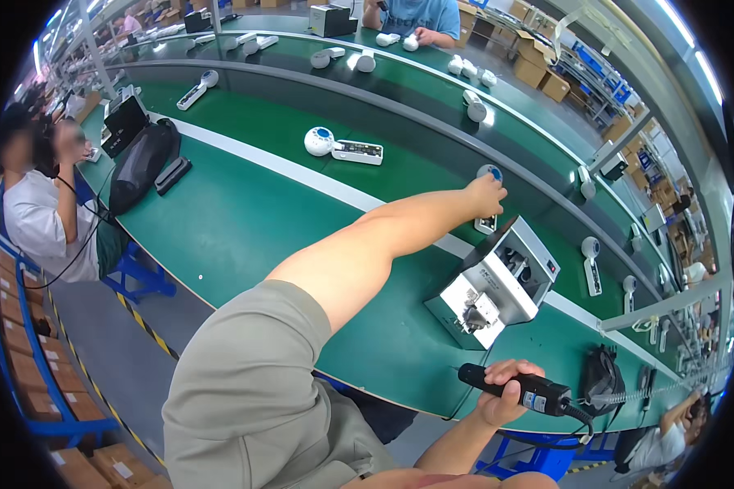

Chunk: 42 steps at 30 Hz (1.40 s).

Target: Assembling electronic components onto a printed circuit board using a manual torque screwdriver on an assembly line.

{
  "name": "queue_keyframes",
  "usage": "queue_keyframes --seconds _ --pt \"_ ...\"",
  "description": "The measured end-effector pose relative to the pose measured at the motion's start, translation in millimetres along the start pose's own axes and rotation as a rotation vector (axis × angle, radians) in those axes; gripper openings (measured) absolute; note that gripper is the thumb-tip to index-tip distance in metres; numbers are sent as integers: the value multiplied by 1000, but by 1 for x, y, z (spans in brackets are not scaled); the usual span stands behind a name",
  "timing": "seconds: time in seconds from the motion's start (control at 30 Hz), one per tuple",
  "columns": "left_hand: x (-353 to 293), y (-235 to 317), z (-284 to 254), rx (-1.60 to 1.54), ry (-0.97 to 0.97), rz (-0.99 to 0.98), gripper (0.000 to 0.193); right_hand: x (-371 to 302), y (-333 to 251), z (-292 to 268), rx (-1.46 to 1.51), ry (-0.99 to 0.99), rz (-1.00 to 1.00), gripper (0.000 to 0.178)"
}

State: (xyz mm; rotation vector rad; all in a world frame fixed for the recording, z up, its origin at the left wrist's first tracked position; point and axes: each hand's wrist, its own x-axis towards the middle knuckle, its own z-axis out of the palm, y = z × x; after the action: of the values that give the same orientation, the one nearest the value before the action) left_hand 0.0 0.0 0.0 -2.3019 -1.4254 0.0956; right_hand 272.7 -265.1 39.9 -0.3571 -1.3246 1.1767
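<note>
long green conveyor benches [245, 220] curve across a factory hall, with cardboard boxes [538, 65] stacked beyond them and other workers seated along both sides. the grey metal machine [497, 285] sitting on the near bench serves as the landmark. the person's left arm stretches fully out, elbow straight, from the grey sleeve [253, 367] at the lower edge up across the bench, and the left hand [485, 196] lands just beyond the machine, fingers curled down over a white handheld device with a blue round end [489, 173] lying on the belt; the hand covers most of it, so whether the fingers are closed round it or only pressing on it cannot be told. the right hand [501, 393] sits below the machine, near the bench's front edge, wrist bent, fingers wrapped tight around a black electric screwdriver [518, 389] held roughly level, its coiled cable [620, 398] trailing off to the right. another white device with a blue disc [342, 147] lies well to the left of the machine, farther up the belt. a black bag [143, 163] rests far left of it.
</note>
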Motion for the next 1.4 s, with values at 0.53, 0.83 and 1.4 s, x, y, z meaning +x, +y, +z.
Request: queue_keyframes --seconds 0.53,0.83,1.4 --pt "-182 -21 -91 -1155 592 -618 48 2 12 15 -21 48 -41 27" --pt "-272 111 -138 -525 29 337 52 -2 15 11 76 127 45 23" --pt "-268 101 -105 -655 276 308 34 50 -59 23 -55 49 -193 23"
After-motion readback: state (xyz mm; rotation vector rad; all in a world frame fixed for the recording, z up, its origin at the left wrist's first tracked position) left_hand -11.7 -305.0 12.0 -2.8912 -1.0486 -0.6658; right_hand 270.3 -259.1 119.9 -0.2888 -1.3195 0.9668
